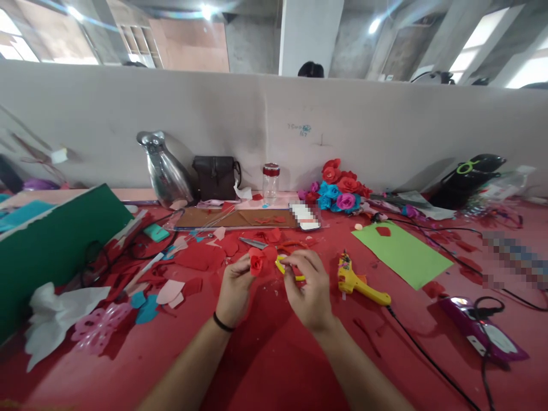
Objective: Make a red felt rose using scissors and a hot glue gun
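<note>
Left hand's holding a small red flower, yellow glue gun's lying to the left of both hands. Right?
One slip: the head view shows the yellow glue gun lying to the right of both hands, past the right hand. The rest holds: the left hand has the small red flower.

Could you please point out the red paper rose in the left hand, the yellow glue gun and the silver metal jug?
Red paper rose (256, 263): head view, middle of the bloom.
Yellow glue gun (355, 283): head view, where handle meets body.
Silver metal jug (166, 172): head view, middle of its body.
</note>
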{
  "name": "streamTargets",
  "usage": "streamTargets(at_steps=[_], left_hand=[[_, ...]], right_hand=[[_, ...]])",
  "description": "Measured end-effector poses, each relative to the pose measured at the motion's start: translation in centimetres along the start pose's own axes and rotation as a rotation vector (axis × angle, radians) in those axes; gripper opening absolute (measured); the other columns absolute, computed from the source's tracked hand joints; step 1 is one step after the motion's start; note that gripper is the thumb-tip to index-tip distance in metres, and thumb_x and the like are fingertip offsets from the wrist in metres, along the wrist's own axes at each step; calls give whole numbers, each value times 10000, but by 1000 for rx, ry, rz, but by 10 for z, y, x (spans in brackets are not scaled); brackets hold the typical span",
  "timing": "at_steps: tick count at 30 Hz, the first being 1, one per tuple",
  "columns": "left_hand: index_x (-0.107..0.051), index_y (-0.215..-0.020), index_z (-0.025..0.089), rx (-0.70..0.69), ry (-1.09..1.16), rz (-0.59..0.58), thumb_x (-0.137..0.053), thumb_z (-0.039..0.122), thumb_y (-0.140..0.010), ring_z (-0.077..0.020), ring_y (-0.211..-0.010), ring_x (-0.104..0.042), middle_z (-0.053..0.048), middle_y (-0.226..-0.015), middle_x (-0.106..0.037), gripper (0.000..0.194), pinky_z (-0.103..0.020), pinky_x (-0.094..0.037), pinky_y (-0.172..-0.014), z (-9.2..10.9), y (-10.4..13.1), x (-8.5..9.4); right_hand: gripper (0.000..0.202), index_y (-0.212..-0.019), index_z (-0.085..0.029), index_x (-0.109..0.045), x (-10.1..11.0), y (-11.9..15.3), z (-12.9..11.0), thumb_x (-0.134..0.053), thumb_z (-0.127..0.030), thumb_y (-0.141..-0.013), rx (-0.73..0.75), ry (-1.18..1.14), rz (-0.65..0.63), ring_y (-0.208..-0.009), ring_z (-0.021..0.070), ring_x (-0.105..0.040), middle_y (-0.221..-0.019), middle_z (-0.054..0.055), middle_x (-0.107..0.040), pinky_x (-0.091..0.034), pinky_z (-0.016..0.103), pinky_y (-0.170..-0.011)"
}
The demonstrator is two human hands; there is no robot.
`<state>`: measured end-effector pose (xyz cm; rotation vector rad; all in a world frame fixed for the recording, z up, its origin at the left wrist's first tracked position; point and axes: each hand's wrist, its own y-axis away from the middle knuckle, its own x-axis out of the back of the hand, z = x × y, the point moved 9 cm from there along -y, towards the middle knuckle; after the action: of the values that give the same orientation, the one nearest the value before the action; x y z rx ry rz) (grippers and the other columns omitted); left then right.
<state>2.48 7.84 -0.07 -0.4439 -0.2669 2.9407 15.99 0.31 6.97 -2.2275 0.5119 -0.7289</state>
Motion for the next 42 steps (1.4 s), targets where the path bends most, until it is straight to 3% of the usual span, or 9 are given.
streamTargets(at_steps=[3,6,12,20,24,30,34,42], left_hand=[[-684,-590,184,36,22,41,-729,336,-636,-173,-753,-604,-30,-743,-691,165,-300,-484,-719,-7,-1,4],[-683,-601,188,129,124,57,-762,293,-585,-143,-664,-593,-8,-673,-676,133,-281,-484,-685,-16,0,2],[-717,-657,192,300,342,54,-803,205,-519,-106,-663,-602,15,-662,-689,163,-227,-477,-702,-27,8,-10],[-713,-664,154,388,266,-17,-812,211,-530,-123,-650,-619,-18,-680,-704,176,-250,-488,-683,-26,13,-13],[-731,-694,159,303,159,-55,-797,229,-560,-145,-693,-628,-29,-689,-707,165,-276,-490,-724,-18,8,-10],[-746,-793,170,194,49,-179,-791,247,-580,-201,-812,-635,-61,-833,-721,231,-355,-491,-808,-4,4,-15],[-755,-740,186,152,5,-155,-765,266,-621,-200,-844,-623,-59,-871,-711,143,-357,-477,-843,1,2,-11],[-738,-663,175,-21,-199,-165,-769,289,-610,-195,-779,-596,-81,-861,-682,129,-313,-491,-746,19,2,-10]], right_hand=[[202,-905,-203,-632,-18,2,14,-532,-94,-768,-146,-108,-110,-867,192,-599,-911,65,-643,-503,336,-772],[153,-889,-205,-653,-31,6,16,-579,-136,-775,-191,-128,-192,-852,189,-612,-899,56,-680,-498,327,-780],[108,-810,-189,-683,-37,11,29,-581,-162,-788,-295,-165,-181,-749,171,-621,-797,45,-698,-492,290,-696],[118,-766,-196,-717,-48,19,49,-600,-208,-754,-535,-390,-223,-668,166,-611,-732,13,-707,-480,274,-637],[111,-726,-201,-722,-49,18,51,-612,-221,-732,-551,-408,-232,-622,154,-583,-676,-4,-690,-461,259,-599],[111,-739,-216,-727,-51,19,54,-620,-221,-707,-586,-518,-212,-705,181,-626,-740,9,-714,-492,300,-694],[130,-771,-234,-739,-52,18,49,-619,-227,-722,-550,-544,-210,-725,191,-623,-731,3,-710,-499,317,-706],[147,-686,-233,-726,-50,18,45,-597,-233,-754,-414,-525,-158,-689,187,-597,-686,11,-671,-497,338,-742]])
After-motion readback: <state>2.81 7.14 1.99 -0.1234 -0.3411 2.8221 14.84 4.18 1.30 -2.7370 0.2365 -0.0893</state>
